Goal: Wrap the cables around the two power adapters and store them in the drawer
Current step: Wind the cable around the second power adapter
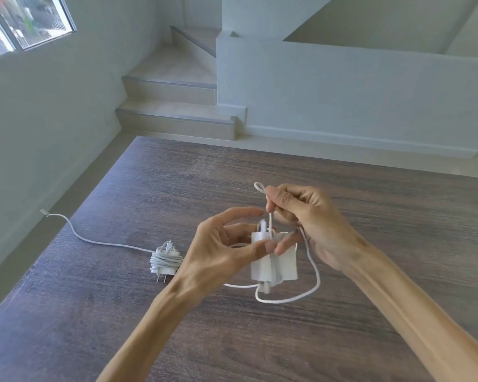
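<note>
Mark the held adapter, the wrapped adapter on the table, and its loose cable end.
held adapter [284, 267], head view, white face
wrapped adapter [165, 261], head view, cable coils
loose cable end [44, 212], head view, connector tip

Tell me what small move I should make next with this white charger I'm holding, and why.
Probably bring the right hand down and around the white square power adapter, laying another turn. The left hand holds the adapter above the dark wood table, only a few turns cross it, and a long loop of thin white cable hangs slack below.
</note>
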